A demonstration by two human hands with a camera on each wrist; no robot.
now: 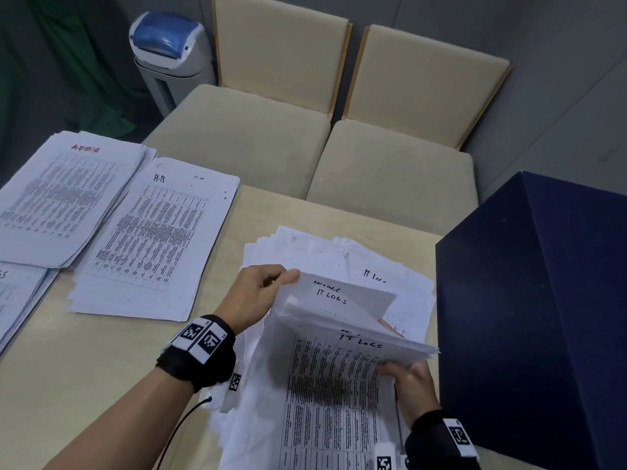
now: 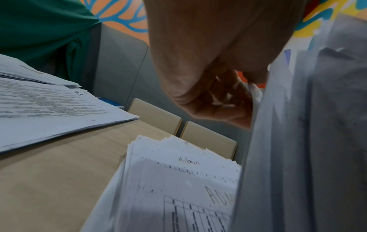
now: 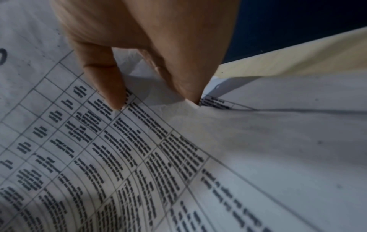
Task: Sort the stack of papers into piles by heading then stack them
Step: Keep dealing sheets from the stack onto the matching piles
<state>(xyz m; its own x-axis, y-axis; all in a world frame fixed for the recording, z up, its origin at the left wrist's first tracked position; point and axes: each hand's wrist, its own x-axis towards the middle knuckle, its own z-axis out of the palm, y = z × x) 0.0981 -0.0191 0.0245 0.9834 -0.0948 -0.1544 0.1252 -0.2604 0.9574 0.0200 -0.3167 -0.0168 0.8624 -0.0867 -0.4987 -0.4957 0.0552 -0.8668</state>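
A loose stack of printed papers lies on the table's right half. My left hand pinches the top left corner of a few lifted sheets headed "IT LOGS". At their right edge my right hand grips them, its fingertips down on the printed table. In the left wrist view the lifted sheets rise beside my left hand, and a sheet headed "Admin" shows underneath. Sorted piles lie at left: ADMIN, HR, and a third pile cut off by the frame.
A tall dark blue box stands close against the stack's right side. Two beige chairs sit beyond the table's far edge, with a grey and blue bin behind them. Bare wood table shows in front of the HR pile.
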